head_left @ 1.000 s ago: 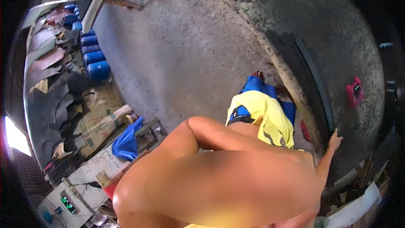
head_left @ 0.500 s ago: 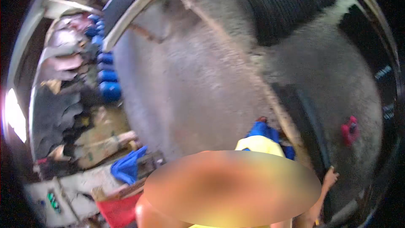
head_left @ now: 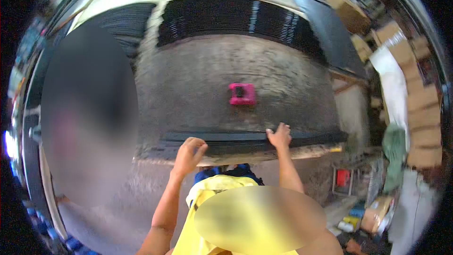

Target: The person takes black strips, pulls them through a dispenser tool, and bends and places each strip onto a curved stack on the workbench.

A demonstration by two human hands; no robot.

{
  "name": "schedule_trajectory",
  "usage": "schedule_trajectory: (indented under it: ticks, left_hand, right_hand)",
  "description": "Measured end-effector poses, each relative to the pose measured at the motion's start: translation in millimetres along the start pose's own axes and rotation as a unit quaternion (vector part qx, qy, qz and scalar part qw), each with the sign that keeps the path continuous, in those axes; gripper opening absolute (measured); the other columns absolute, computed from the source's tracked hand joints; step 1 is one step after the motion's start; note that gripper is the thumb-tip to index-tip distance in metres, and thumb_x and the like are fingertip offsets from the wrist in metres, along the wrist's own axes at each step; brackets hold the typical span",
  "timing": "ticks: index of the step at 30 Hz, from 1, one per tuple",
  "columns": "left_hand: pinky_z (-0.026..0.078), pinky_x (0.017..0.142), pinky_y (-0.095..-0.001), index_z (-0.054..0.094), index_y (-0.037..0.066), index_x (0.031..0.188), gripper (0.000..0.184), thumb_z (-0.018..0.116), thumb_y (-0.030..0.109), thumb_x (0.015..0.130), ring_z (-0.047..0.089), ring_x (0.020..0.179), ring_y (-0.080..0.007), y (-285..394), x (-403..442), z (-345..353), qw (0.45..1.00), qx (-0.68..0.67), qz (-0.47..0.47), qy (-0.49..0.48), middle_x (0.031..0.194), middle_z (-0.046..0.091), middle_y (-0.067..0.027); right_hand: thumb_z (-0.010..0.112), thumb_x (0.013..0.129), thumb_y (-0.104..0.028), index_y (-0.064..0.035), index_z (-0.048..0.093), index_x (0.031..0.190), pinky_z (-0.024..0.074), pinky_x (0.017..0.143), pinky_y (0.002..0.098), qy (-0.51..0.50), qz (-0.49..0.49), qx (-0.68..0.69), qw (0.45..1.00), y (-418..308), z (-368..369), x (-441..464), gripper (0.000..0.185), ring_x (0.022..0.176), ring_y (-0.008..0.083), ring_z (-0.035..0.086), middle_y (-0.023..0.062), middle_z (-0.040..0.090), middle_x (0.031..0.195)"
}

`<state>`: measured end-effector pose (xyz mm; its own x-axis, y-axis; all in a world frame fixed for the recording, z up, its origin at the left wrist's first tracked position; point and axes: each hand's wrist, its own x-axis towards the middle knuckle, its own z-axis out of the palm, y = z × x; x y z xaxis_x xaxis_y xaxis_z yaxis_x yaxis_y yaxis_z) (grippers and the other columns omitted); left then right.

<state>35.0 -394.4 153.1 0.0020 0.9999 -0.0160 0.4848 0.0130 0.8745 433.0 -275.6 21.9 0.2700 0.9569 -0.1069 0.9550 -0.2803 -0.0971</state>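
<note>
Grey, worn surfacing covers the worktable (head_left: 198, 75), the largest item and the reference for all positions below. Black ribbed strips (head_left: 226, 19) form a wide row along the far side of the table. Stacked cardboard boxes (head_left: 422, 108) stand well apart from the table, beyond its right end. Before these boxes, also to the right of the table, hangs a white sheet (head_left: 390, 75). Dark flat strips (head_left: 231, 144) lie lengthwise along the near edge of the table, parallel to that edge. Green cloth (head_left: 395, 151) hangs to the right of the table, near its near corner. Wearing a yellow shirt (head_left: 222, 181), the person stands at the near side of the table. The two hands are well apart from each other. The right hand (head_left: 280, 135) is palm down over the dark strips, thumb spread from the fingers. The left hand (head_left: 191, 153) is at the near edge of the table, fingers bent; whether it grips a strip cannot be determined. One pink object (head_left: 249, 94) with a dark insert sits on the table, near its middle.
</note>
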Motion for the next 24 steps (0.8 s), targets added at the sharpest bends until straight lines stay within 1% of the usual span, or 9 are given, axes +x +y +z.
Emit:
schedule_trajectory:
  ticks: [1, 4, 7, 9, 11, 15, 18, 21, 24]
  left_hand:
    - [0.051, 0.09, -0.0406, 0.069, 0.002, 0.104, 0.019, 0.069, 0.015, 0.091, 0.064, 0.104, -0.0361, -4.6, 10.4, 14.9, 0.999, 0.035, 0.027, -0.001, 0.107, 0.068, -0.0168]
    - [0.047, 0.099, -0.0439, 0.067, 0.004, 0.116, 0.027, 0.067, 0.016, 0.092, 0.059, 0.116, -0.0369, -15.4, 30.4, 55.6, 0.987, 0.136, 0.089, -0.006, 0.121, 0.064, -0.0179]
    - [0.041, 0.107, -0.0477, 0.062, 0.005, 0.13, 0.038, 0.064, 0.02, 0.095, 0.052, 0.128, -0.0375, -33.8, 37.9, 98.9, 0.969, 0.229, 0.078, -0.047, 0.137, 0.057, -0.0179]
    - [0.041, 0.107, -0.0474, 0.062, 0.004, 0.131, 0.041, 0.064, 0.024, 0.095, 0.052, 0.128, -0.0388, -46.0, 38.1, 120.8, 0.963, 0.257, 0.08, -0.032, 0.138, 0.056, -0.02]
    - [0.042, 0.105, -0.048, 0.064, 0.003, 0.125, 0.04, 0.07, 0.02, 0.089, 0.053, 0.124, -0.0395, -51.3, 38.0, 128.3, 0.958, 0.271, 0.09, 0.001, 0.132, 0.057, -0.0203]
    - [0.041, 0.104, -0.0476, 0.061, 0.003, 0.112, 0.036, 0.076, 0.015, 0.081, 0.054, 0.116, -0.0402, -37.6, 47.5, 125.0, 0.961, 0.253, 0.11, -0.004, 0.122, 0.059, -0.0193]
    - [0.041, 0.1, -0.0483, 0.058, 0.004, 0.106, 0.033, 0.076, 0.015, 0.081, 0.055, 0.112, -0.039, -15.3, 65.5, 115.8, 0.956, 0.276, 0.004, -0.104, 0.118, 0.06, -0.0178]
    - [0.041, 0.097, -0.0482, 0.056, 0.005, 0.104, 0.033, 0.077, 0.017, 0.081, 0.056, 0.106, -0.0377, -37.4, 70.0, 113.2, 0.941, 0.314, 0.03, -0.123, 0.11, 0.061, -0.0163]
    - [0.045, 0.086, -0.0463, 0.059, 0.003, 0.096, 0.032, 0.078, 0.025, 0.082, 0.061, 0.092, -0.0385, -32.2, 80.6, 105.0, 0.945, 0.308, 0.072, -0.081, 0.092, 0.064, -0.0171]
  right_hand:
    - [0.066, 0.083, -0.061, -0.0017, 0.038, 0.149, 0.0387, 0.109, 0.0581, -0.045, -0.005, 0.012, 0.999, 6.4, -1.1, 1.3, 0.093, 0.141, 0.0484, 0.037, 0.0348, 0.036, 0.152]
    - [0.073, 0.082, -0.05, -0.0028, 0.039, 0.148, 0.0314, 0.116, 0.0563, -0.045, -0.051, 0.128, 0.989, 17.7, -14.7, -5.7, 0.088, 0.143, 0.051, 0.032, 0.0366, 0.03, 0.154]
    - [0.073, 0.083, -0.026, -0.0012, 0.063, 0.127, 0.0396, 0.112, 0.0508, -0.002, -0.212, 0.234, 0.949, 49.7, -23.9, -10.5, 0.051, 0.13, 0.0423, 0.051, 0.0264, 0.058, 0.135]
    - [0.075, 0.08, -0.023, -0.002, 0.068, 0.107, 0.0513, 0.093, 0.0486, 0.024, -0.285, 0.188, 0.94, 59.2, -27.1, -13.5, 0.035, 0.109, 0.039, 0.063, 0.0191, 0.065, 0.122]
    - [0.074, 0.081, -0.021, -0.0035, 0.07, 0.102, 0.0513, 0.088, 0.0462, 0.03, -0.296, 0.202, 0.933, 54.0, -47.3, -19.1, 0.028, 0.1, 0.0357, 0.064, 0.0156, 0.067, 0.101]
    - [0.077, 0.079, -0.021, -0.0087, 0.07, 0.111, 0.0488, 0.091, 0.0462, -0.066, -0.289, 0.181, 0.938, 51.2, -49.0, -6.2, 0.035, 0.108, 0.0319, 0.056, 0.0091, 0.06, 0.106]
    - [0.078, 0.081, -0.026, -0.0114, 0.069, 0.112, 0.0474, 0.092, 0.0463, -0.118, -0.324, 0.145, 0.927, 53.9, -47.0, 22.9, 0.035, 0.109, 0.0304, 0.055, 0.0068, 0.061, 0.106]
    - [0.076, 0.084, -0.032, -0.0109, 0.067, 0.11, 0.0468, 0.093, 0.0459, -0.228, -0.408, 0.074, 0.881, 49.0, -63.7, 44.4, 0.035, 0.112, 0.0306, 0.053, 0.0068, 0.063, 0.105]
    - [0.072, 0.087, -0.038, -0.0083, 0.063, 0.107, 0.0498, 0.085, 0.0501, -0.257, -0.359, 0.156, 0.884, 52.5, -65.9, 70.4, 0.037, 0.102, 0.0367, 0.063, 0.014, 0.068, 0.1]
